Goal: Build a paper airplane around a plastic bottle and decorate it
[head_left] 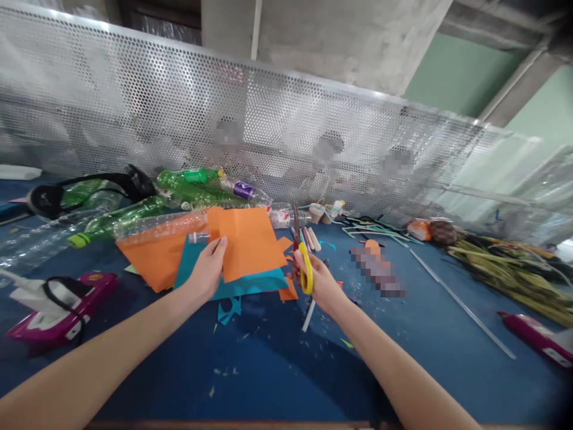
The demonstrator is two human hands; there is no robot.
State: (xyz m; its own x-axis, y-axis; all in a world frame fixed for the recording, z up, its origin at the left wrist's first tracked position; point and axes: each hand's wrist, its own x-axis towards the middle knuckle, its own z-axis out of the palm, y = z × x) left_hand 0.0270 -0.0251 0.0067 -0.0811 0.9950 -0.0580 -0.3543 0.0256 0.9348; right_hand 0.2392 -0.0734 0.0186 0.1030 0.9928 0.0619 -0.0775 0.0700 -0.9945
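Left hand [208,269] is pinching orange paper [253,245] leftward; right hand [321,283] is gripping yellow-handled scissors [306,272], long axis pointing away

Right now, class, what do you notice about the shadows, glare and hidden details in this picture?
In the head view, the orange paper looks bright, a soft shadow darkens the near blue tabletop, highlights glint on the green-capped plastic bottle, and pixelated patches hide spots over the perforated metal panel.

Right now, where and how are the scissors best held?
Probably by the yellow handle, from the near right side, where the right hand holds it: its loop lies at the near end, while the blades point away.
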